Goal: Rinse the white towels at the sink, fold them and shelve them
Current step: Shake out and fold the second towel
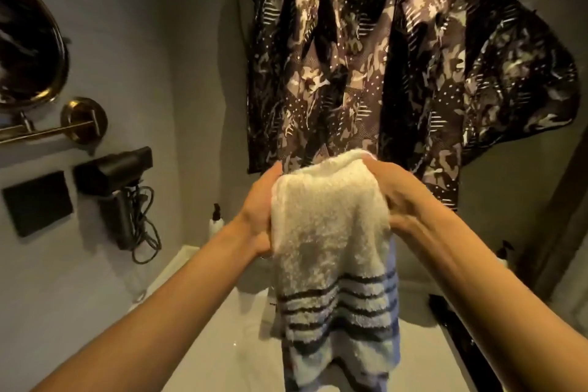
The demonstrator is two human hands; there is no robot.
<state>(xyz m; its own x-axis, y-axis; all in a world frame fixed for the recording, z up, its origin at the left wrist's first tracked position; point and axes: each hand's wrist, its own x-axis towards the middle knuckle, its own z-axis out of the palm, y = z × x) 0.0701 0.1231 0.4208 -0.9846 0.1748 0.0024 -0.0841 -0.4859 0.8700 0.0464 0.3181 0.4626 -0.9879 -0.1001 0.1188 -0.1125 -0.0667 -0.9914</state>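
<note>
White terry towel with dark and blue end stripes [331,242] hangs at frame centre over the pale sink basin [203,312], pinched at 9 o'clock by left hand [257,216], at 3 o'clock by right hand [394,197]; likely rinsing or wringing stage, folding and shelving remain.

The towel [331,232] hangs above the worktop [203,321], gripped at its upper end between the two hands: the left hand [259,216] on its left edge, the right hand [394,194] on its right. Behind the towel a patterned garment [366,57] hangs on the wall. Left of the towel, a hair dryer [117,175] is mounted on the wall, with a mirror [28,41] above it. A pump bottle [216,219] stands on the worktop between the hair dryer and the towel, and another pump bottle [504,253] stands to the towel's right.
</note>
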